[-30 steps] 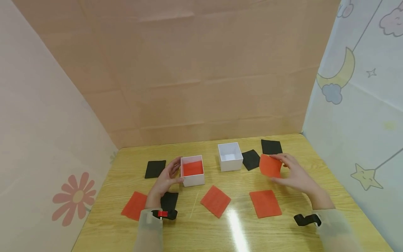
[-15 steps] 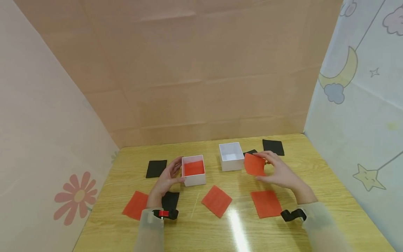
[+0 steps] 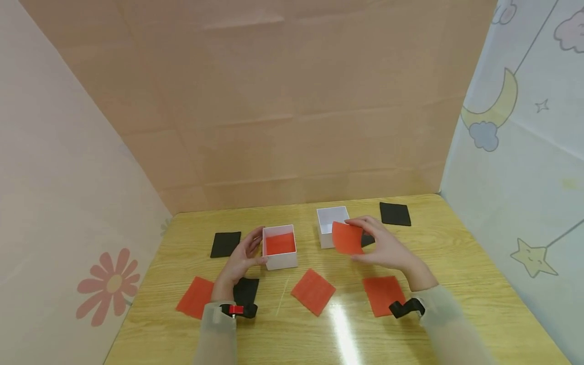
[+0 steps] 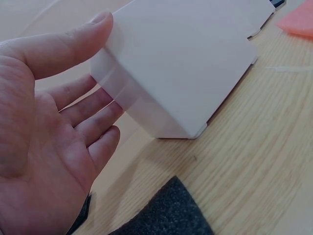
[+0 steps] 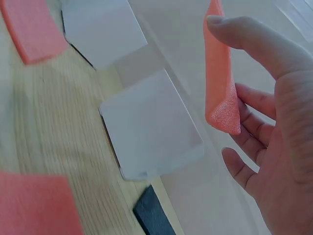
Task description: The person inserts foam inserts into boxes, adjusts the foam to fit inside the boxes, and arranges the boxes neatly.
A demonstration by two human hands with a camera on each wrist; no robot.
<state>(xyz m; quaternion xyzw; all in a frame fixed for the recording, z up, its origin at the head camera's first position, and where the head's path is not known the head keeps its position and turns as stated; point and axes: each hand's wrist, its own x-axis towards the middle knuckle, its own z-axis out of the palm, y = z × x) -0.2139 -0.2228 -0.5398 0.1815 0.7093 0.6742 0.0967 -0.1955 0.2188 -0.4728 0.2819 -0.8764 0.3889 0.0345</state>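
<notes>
My left hand holds the left white box at its left side, with the thumb at the front corner and the fingers along the side. A red foam square lies inside that box. My right hand pinches another red foam square between thumb and fingers, slightly bent. In the head view this piece overlaps the front right of the second white box. The right wrist view shows the held foam square raised above the table, apart from the white box.
Red foam squares lie at the left, the middle and the right. Black foam squares lie at the left back, beside the left wrist, behind the right hand and at the right back. Walls enclose the table.
My right hand has carried the red foam square leftward, from above the right side of the table to the second white box. The left hand keeps its place at its box.
</notes>
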